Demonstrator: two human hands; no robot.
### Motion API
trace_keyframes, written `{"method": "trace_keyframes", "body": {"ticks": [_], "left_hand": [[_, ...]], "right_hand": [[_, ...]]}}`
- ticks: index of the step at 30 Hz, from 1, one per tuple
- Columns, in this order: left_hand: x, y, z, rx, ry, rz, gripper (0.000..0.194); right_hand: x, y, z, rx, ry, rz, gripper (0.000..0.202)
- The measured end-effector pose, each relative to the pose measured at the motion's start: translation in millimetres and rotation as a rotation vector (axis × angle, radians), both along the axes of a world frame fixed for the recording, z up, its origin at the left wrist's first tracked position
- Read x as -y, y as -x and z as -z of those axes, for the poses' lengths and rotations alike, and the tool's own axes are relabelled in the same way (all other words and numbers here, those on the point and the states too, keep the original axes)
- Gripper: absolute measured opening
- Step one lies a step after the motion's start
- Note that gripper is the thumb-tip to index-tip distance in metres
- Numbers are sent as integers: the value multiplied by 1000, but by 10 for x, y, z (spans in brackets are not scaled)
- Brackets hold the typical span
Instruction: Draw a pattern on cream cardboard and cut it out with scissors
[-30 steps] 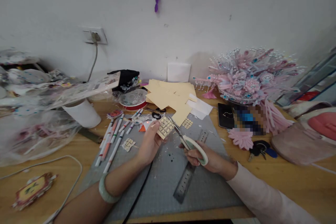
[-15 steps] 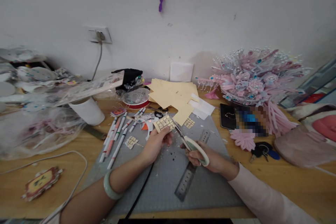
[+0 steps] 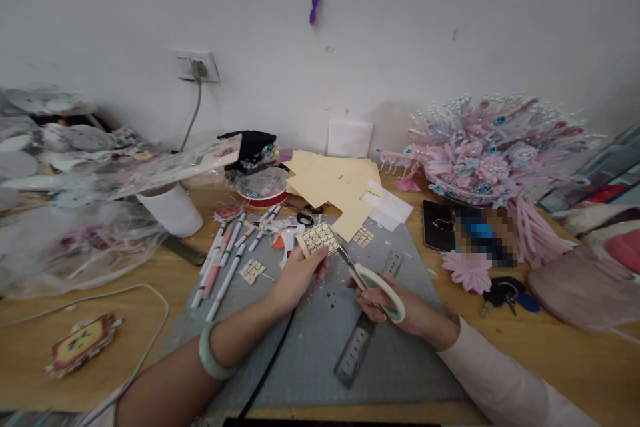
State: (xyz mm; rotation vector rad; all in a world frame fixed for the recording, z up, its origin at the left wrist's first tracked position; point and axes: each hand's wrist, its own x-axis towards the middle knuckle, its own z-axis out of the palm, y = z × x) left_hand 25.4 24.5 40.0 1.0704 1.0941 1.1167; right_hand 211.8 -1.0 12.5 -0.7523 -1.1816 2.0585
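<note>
My left hand (image 3: 299, 279) pinches a small cream card (image 3: 317, 237) drawn all over with dark rounded outlines. A pair of scissors (image 3: 376, 285) with pale handles is gripped in my right hand (image 3: 385, 300), its blades at the card's right edge. Whether the blades are cutting into it I cannot tell. Two more pieces with the same outlines lie on the grey cutting mat (image 3: 310, 360): one patterned piece (image 3: 363, 235) beyond the blades, another patterned scrap (image 3: 253, 271) left of my left hand. Under my right hand lies a metal ruler (image 3: 354, 350).
Several markers (image 3: 225, 280) lie left of my left forearm. Behind are cream card sheets (image 3: 333, 180) and a hot glue gun (image 3: 289, 240). At right are a pink beaded headdress (image 3: 493, 153), a phone (image 3: 439, 225) and keys (image 3: 504, 292). A white cup (image 3: 173, 209) stands left.
The whole view has shifted slightly, so things sit a little further right. Both hands keep their hold on the card and scissors, nearly in the same pose.
</note>
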Motion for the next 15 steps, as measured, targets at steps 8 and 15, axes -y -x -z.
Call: {"method": "trace_keyframes", "body": {"ticks": [8,15], "left_hand": [[-11,-5,64,25,-10,0,32],[-16,-2,84,62,-7,-8,29]], "right_hand": [[1,0,-6,17,-13,-3,42],[-3,-13,17,3,-30,-3,38]]}}
